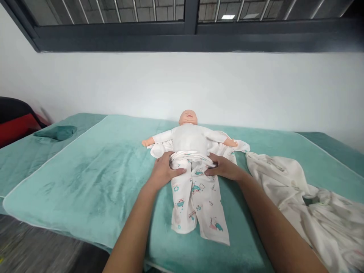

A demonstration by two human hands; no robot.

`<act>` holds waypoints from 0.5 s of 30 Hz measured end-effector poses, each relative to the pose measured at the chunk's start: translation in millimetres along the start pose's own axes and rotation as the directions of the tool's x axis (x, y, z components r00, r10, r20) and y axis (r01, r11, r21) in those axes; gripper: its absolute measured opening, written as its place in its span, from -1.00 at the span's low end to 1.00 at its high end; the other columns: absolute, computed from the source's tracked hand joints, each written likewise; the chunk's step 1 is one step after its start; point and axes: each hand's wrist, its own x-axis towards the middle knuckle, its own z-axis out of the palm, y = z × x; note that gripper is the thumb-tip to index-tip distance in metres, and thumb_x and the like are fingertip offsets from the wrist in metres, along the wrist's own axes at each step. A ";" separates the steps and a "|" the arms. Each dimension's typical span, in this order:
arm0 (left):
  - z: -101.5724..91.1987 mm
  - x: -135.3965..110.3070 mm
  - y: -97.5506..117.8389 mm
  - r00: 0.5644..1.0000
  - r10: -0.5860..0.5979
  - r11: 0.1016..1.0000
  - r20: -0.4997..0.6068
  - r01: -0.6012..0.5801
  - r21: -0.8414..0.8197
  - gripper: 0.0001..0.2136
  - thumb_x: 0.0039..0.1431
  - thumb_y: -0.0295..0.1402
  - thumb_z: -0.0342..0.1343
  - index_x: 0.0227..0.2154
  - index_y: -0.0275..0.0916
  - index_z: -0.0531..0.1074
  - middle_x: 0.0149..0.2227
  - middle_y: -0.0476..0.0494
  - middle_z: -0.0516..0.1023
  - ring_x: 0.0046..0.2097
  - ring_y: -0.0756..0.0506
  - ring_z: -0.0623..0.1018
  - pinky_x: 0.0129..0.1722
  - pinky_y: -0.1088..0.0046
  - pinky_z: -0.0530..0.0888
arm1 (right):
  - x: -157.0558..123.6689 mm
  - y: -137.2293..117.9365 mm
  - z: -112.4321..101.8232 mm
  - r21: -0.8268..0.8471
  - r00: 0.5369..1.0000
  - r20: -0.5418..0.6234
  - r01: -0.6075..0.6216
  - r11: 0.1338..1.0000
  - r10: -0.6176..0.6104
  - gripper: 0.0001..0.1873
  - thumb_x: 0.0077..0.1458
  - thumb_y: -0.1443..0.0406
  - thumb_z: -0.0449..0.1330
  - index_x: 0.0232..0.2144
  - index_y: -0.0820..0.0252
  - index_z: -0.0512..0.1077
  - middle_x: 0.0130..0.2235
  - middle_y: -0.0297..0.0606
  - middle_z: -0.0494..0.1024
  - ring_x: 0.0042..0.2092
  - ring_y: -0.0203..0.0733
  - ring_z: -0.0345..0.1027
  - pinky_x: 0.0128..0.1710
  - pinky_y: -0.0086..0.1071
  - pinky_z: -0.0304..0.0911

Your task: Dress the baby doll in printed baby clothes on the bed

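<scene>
A baby doll [190, 137] lies on its back with its arms spread, its white cloth torso bare of a top. Printed white baby pants [196, 193] cover its legs up to the waist. My left hand [165, 170] grips the pants' waistband on one side, thumb on the front. On the other side my right hand [224, 167] pinches the waistband between thumb and fingers. Beneath the doll's back and arms a matching printed baby top [241, 146] is spread out. The doll's feet do not show.
The doll rests on a bed with a green plush cover [93, 170]. A crumpled white cloth [309, 201] lies to the right. A dark green cloth piece [57, 132] and a red and black object [18, 127] are at the left. Behind stands a white wall [136, 83] below a barred window.
</scene>
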 end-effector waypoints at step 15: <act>12.3 -10.1 -6.2 0.995 0.035 0.986 -0.090 -0.020 0.166 -0.84 0.18 -0.19 0.13 -0.31 -0.16 0.43 -0.36 -0.02 0.52 -0.24 -0.12 0.47 -0.19 0.38 0.33 | -16.5 8.0 39.8 -0.066 0.969 -0.238 0.045 0.997 -0.060 -0.85 0.04 0.26 0.14 -0.40 0.16 0.49 -0.32 -0.32 0.55 -0.18 -0.03 0.42 -0.16 -0.28 0.26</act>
